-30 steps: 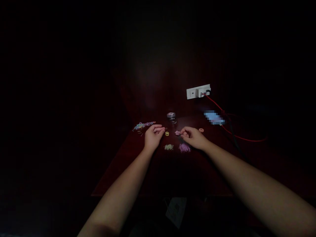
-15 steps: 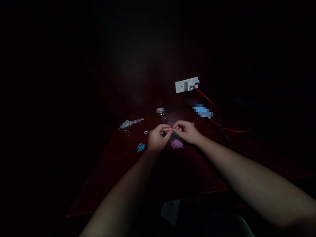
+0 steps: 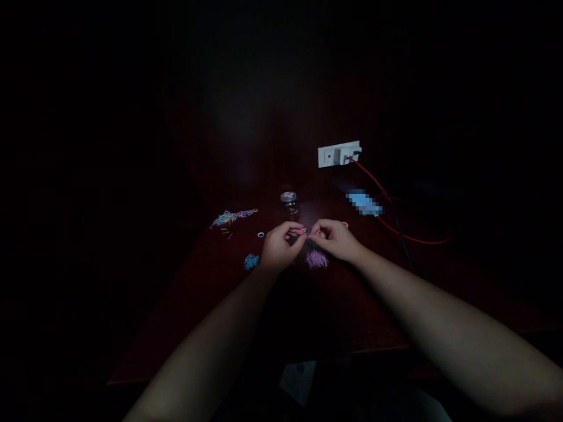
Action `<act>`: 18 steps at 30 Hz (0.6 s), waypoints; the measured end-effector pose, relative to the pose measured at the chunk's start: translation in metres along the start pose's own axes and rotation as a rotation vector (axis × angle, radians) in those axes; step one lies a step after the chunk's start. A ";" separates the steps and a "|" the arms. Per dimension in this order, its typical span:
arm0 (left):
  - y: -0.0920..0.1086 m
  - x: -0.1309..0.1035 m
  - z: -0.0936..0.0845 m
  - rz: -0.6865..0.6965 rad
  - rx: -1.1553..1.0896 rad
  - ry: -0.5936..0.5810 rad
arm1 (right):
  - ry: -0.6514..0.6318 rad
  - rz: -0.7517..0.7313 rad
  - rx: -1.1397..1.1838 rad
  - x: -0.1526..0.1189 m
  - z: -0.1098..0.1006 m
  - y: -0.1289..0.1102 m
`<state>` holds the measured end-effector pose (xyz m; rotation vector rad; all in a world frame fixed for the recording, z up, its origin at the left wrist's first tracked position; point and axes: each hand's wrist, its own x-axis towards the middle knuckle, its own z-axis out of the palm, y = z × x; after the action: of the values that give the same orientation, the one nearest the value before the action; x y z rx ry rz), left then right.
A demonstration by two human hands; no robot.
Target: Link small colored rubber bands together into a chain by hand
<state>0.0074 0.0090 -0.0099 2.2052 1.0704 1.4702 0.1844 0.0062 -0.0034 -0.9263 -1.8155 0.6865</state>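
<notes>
My left hand and my right hand meet above the dark red table, fingertips pinched close together. Something small and pale shows between them, too tiny and dim to name. Just below my right hand lies a pile of purple rubber bands. To the left of my left wrist is a smaller heap of teal rubber bands. One light blue ring rests alone beside my left hand. An orange-pink band peeks out behind my right hand.
A lidded clear jar stands beyond my hands. Mixed coloured bands lie at the table's far left. A wall socket holds a plug with a red cable, which runs by a blurred blue object. The table's front edge is near me.
The fingertips of my two hands have drawn slightly apart, and a small pale thing now shows between them. The whole view has shifted a little.
</notes>
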 end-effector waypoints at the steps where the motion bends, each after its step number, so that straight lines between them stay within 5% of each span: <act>1: 0.000 0.000 0.000 0.004 -0.005 -0.008 | -0.005 0.000 0.003 0.000 0.000 0.000; 18: -0.002 0.000 0.001 -0.018 -0.029 -0.019 | -0.101 -0.010 0.033 0.000 0.002 0.005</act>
<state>0.0074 0.0101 -0.0114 2.1801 1.0528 1.4451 0.1846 0.0088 -0.0084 -0.8742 -1.8899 0.7672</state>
